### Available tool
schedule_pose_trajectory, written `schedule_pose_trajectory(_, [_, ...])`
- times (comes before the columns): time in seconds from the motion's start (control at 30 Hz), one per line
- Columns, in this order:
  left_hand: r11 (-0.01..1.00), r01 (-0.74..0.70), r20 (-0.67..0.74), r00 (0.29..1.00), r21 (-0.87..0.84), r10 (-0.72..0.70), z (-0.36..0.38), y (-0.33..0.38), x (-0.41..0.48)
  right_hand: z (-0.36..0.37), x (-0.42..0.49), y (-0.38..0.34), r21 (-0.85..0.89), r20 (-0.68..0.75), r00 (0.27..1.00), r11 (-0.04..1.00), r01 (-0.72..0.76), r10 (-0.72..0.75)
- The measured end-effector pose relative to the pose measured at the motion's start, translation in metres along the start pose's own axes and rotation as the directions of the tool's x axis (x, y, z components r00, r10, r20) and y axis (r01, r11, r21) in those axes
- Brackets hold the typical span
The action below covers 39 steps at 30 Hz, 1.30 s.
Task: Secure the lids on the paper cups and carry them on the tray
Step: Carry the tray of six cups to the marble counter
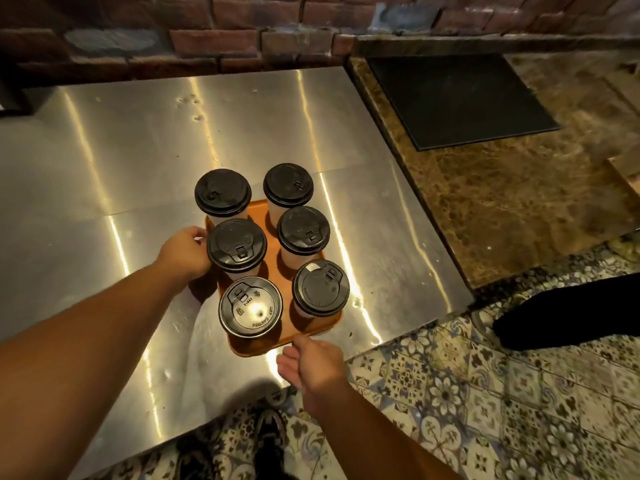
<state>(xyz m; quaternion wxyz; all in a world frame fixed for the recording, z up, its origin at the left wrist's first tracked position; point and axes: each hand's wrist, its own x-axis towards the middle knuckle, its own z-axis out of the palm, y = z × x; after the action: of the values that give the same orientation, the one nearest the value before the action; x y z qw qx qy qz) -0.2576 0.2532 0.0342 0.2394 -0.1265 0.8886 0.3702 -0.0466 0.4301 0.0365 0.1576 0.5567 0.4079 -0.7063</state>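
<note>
Six paper cups (pixel 270 265), each already capped with a black lid (pixel 250 306), stand in two rows of three on an orange tray (pixel 313 329) that rests on the steel bench (pixel 138 168). The lids all look seated flat, so the capping part of the task appears done and what remains is the lift and carry.

The tray's long axis runs away from the person, tilted a little to the left at its far end. That sets the two hands on different edges. The left hand (pixel 185 252) lies at the tray's left long edge, about halfway along, just beside the middle cup of the left row; its fingers (pixel 199 233) curl in toward the rim, and it seems to touch or clasp the edge, though the cup hides the contact, so I cannot tell how firmly it holds. The right hand (pixel 311 362) is at the near short edge, by the near right corner, with the tray lying just ahead of it and slightly to its left. It is loosely spread, palm turned inward, thumb close to the rim but holding nothing yet.

The left hand is therefore the one further engaged. For a level lift the right hand probably needs to slide on to the rim, ideally round to the right long edge opposite the left, since a grip on one side and one end would let the tall cups tip toward the far right corner.
</note>
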Motion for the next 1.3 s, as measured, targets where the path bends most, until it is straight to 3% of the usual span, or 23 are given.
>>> schedule_pose_trajectory(0.17, [0.99, -0.062, -0.065, 0.995, 0.128, 0.071, -0.006, 0.01, 0.019, 0.011, 0.006, 0.002, 0.038, 0.028, 1.0, 0.999, -0.013, 0.012])
schedule_pose_trajectory(0.23, [0.968, -0.099, -0.067, 0.991, 0.232, 0.118, -0.01, 0.014, 0.029, 0.014, 0.006, 0.002, 0.018, -0.025, 0.999, 0.999, -0.033, 0.033])
schedule_pose_trajectory(0.43, [0.851, -0.223, 0.035, 0.972, 0.475, 0.234, -0.018, 0.024, 0.047, 0.012, 0.019, 0.005, -0.2, -0.172, 0.985, 0.978, -0.052, 0.017])
schedule_pose_trajectory(0.6, [0.811, -0.247, 0.103, 0.968, 0.53, 0.227, -0.02, 0.026, 0.052, 0.018, 0.027, 0.007, -0.117, -0.148, 0.989, 0.992, -0.046, 0.029])
schedule_pose_trajectory(0.97, [0.944, -0.125, -0.009, 0.991, 0.304, 0.134, -0.021, 0.014, 0.053, 0.019, 0.036, 0.002, 0.04, -0.124, 0.982, 0.99, -0.139, 0.143])
schedule_pose_trajectory(1.3, [0.982, -0.031, -0.029, 0.999, 0.187, 0.038, -0.042, -0.02, 0.029, 0.014, 0.029, -0.004, -0.284, -0.157, 0.987, 0.959, -0.029, -0.017])
